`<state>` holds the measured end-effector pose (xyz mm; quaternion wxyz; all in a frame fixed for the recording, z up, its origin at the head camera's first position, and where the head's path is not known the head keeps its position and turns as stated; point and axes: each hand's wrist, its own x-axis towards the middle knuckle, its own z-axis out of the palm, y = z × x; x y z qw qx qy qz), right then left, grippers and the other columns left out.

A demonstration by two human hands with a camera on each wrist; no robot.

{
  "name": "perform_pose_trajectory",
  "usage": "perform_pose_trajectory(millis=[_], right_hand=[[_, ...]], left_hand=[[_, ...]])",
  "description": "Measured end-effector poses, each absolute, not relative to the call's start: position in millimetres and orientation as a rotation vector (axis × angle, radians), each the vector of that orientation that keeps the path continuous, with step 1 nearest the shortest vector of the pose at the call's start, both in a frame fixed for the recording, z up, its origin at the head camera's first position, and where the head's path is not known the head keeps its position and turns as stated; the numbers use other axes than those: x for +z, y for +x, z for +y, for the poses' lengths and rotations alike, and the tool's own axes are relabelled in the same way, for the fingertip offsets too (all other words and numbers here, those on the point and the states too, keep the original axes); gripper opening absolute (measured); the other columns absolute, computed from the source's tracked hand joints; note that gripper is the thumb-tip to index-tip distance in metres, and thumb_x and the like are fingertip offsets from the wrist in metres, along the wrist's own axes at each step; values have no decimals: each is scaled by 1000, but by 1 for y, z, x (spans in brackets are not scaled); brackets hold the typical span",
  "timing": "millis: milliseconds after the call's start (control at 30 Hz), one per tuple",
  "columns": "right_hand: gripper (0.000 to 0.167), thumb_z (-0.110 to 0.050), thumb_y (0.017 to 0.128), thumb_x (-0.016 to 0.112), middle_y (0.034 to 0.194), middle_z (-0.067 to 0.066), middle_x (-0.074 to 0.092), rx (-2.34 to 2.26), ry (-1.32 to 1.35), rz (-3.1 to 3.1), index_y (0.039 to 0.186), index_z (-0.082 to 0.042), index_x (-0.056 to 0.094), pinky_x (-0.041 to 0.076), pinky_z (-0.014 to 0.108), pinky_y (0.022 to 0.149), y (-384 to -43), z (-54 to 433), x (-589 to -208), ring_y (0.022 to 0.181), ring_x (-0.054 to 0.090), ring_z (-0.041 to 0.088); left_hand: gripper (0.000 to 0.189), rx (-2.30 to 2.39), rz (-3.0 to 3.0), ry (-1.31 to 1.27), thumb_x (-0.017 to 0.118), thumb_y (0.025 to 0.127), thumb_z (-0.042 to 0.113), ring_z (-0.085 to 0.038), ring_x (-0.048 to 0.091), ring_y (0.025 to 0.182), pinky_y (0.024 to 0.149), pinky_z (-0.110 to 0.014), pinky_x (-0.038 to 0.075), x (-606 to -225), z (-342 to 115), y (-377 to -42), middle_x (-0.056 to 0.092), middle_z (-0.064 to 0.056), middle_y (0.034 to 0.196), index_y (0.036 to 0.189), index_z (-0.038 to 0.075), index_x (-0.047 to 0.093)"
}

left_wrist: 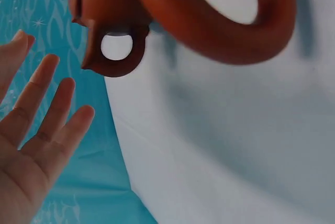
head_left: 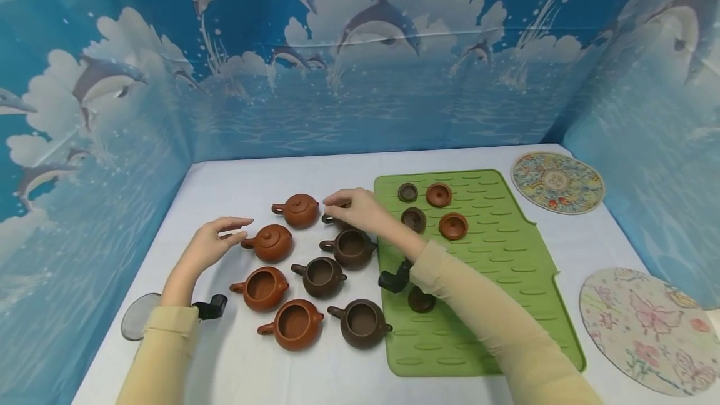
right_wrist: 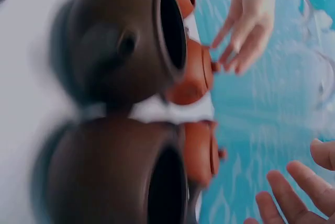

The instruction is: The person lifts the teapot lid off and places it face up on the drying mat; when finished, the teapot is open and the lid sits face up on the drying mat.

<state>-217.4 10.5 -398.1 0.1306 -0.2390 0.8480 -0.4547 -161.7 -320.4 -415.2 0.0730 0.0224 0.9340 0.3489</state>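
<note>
Fingers (left_wrist: 56, 106) spread apart on the left hand (head_left: 208, 245), holding nothing — well to the left of the green mat (head_left: 506, 305), just beside a lidded red teapot (head_left: 270, 243), no clear touch. On the right hand (head_left: 360, 208), fingers also apart in the right wrist view, nothing seen between; placed just outside the mat's left edge, over the far dark teapot (head_left: 328, 219). Cannot tell about contact with it, nor about its lid. Also left of the mat: another lidded red teapot (head_left: 300, 211), two open red teapots (head_left: 263, 289) and three open dark teapots (head_left: 352, 249). On the mat: three dark lids (head_left: 413, 220) and two red lids (head_left: 453, 226).

For good work here, by judgement: raise the right hand straight up before moving toward the mat, so as not to knock the open dark teapots. Take each lid by the knob, match colour with colour, lower it level and turn gently for a good seat. Steady the pot with the left hand — lightly, by the body, never by the spout.
</note>
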Motion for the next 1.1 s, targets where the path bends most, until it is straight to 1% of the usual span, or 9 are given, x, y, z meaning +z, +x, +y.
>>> perform_pose_trajectory(millis=[100,233,300,467,600,700,800,967,1100], right_hand=[[32,-28,98,62,128,7,67,-1250,-746,2438,125,-12,68,52,38,97,-215,-19,-400,119,61,24],[30,-27,98,62,129,4,66,-1188,-808,2417,124,-15,69,51,36,97,-214,-55,-404,119,60,22],[29,-25,98,63,127,4,67,-1164,-843,2423,124,-14,69,52,33,95,-215,-70,-406,117,62,21],[28,-23,97,65,125,2,69,-1107,-839,2458,123,-14,70,52,27,95,-215,-96,-408,119,61,18],[26,-22,96,65,120,0,71,-1052,-796,2472,120,-14,72,51,23,93,-212,-110,-411,115,63,15],[25,-20,96,65,119,-1,71,-1002,-795,2488,120,-14,72,51,20,91,-210,-117,-415,113,64,12],[25,-19,96,66,120,-2,71,-936,-805,2528,120,-14,72,51,19,92,-208,-122,-417,114,63,11],[26,-20,95,67,121,-4,71,-796,-796,2612,121,-17,72,49,20,98,-207,-128,-419,119,61,10],[25,-21,94,68,119,-5,71,-729,-804,2658,119,-18,73,49,21,100,-207,-130,-420,120,60,11]], left_hand=[[39,1039,2770,39,61,98,14,-43,44,134,107,-57,42,-421,-321,-165,54,-23,140,136,5,59],[40,1015,2746,13,61,98,17,-45,44,134,106,-60,41,-428,-323,-167,53,-23,141,136,6,58],[39,998,2745,3,62,98,18,-46,45,133,105,-61,41,-431,-323,-168,54,-23,141,136,6,59],[39,973,2750,8,64,97,19,-45,52,127,102,-61,44,-438,-322,-171,57,-23,137,133,5,61],[38,981,2750,23,66,95,17,-43,57,122,100,-58,46,-443,-321,-172,61,-23,132,131,4,62],[37,982,2746,18,65,95,16,-42,58,120,100,-57,47,-446,-321,-173,61,-22,132,130,3,62],[38,995,2734,-3,65,96,16,-42,57,121,101,-58,46,-448,-322,-173,60,-22,134,131,4,62],[39,1037,2705,-42,65,96,20,-43,54,124,103,-60,42,-450,-322,-173,59,-22,135,132,5,62],[40,1065,2689,-55,65,96,22,-42,53,126,105,-60,41,-451,-321,-173,58,-23,136,132,5,61]])
